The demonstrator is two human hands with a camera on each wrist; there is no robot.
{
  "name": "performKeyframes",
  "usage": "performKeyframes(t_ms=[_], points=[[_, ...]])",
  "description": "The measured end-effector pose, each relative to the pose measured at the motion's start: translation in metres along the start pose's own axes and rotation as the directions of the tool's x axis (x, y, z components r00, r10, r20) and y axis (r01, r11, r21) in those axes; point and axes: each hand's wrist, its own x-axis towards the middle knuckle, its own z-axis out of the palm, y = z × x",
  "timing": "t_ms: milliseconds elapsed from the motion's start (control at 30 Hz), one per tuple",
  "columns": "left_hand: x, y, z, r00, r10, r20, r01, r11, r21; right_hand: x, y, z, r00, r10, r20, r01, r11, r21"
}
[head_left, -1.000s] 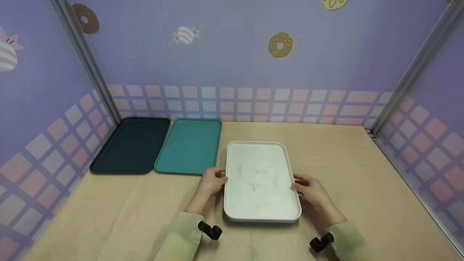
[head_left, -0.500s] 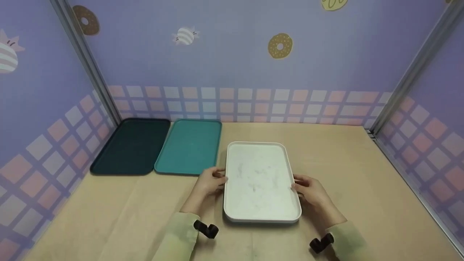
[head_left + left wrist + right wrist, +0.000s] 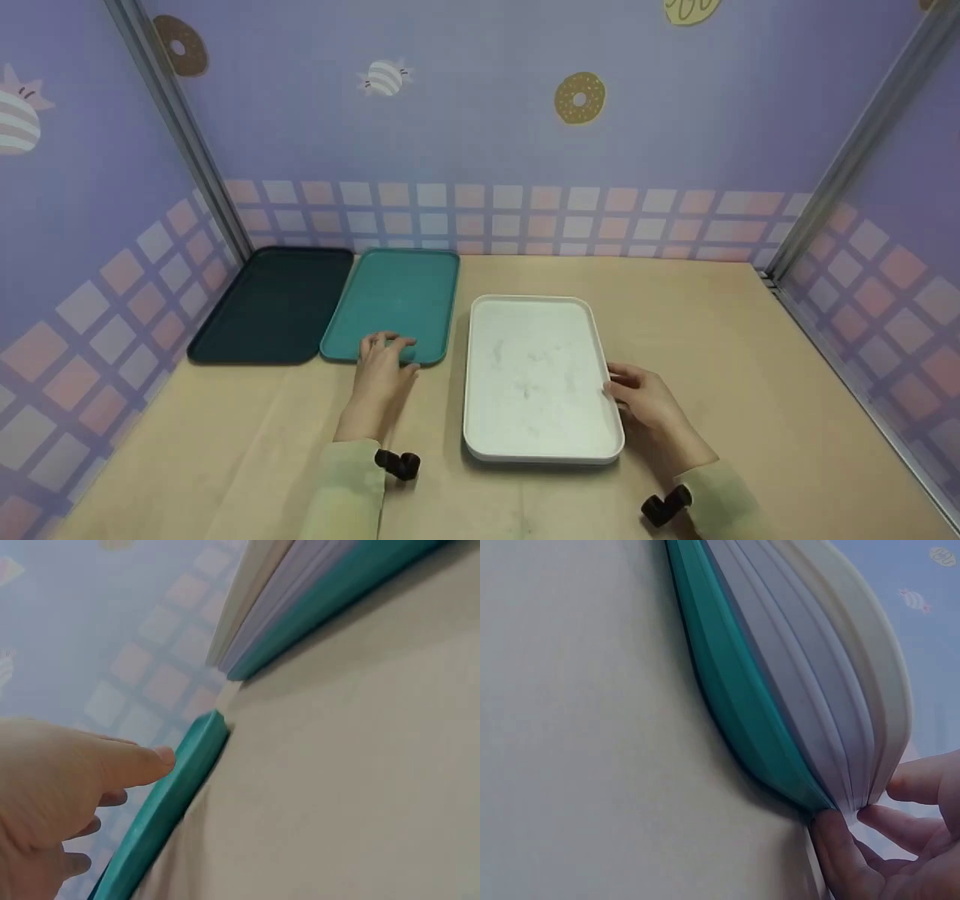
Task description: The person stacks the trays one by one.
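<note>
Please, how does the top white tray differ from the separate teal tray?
The white tray has faint grey smudges; the teal tray looks plainer. The white tray tops a stack; the teal tray lies on the table. The white tray is nearer the camera than the teal tray. Both have rounded corners.

Wht-topped tray stk (image 3: 540, 375), sep. teal tray (image 3: 397, 300), flat

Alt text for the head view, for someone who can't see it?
A person's right hand holds the right edge of a white-topped tray stack; the left hand is over the near edge of a teal tray. A dark tray lies left of the teal one on a pale table.
</note>
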Motion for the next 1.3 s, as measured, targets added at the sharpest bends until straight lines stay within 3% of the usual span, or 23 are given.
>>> performKeyframes(t_ms=[267,633,867,1067,1300], points=[[-0.002,-0.010,0.001,0.999,-0.007,0.036,0.005,0.999,0.039,0.000,0.001,-0.001,1.000,0.003,0.016,-0.004,1.000,0.019],[-0.008,0.001,-0.002,0.999,-0.001,0.050,-0.004,0.996,0.087,0.000,0.002,0.000,0.999,0.041,-0.014,-0.042,0.999,-0.017],[-0.027,0.005,-0.008,0.998,0.054,0.035,-0.057,0.993,0.101,0.001,0.001,-0.001,0.999,0.036,-0.013,-0.036,0.999,0.001],[-0.051,0.005,-0.018,0.994,0.101,0.030,-0.103,0.992,0.073,0.000,0.000,-0.002,1.000,0.010,0.004,-0.010,1.000,0.024],[-0.081,0.009,-0.028,0.994,0.058,0.097,-0.066,0.995,0.080,-0.001,0.002,-0.001,1.000,0.017,-0.002,-0.017,1.000,0.018]])
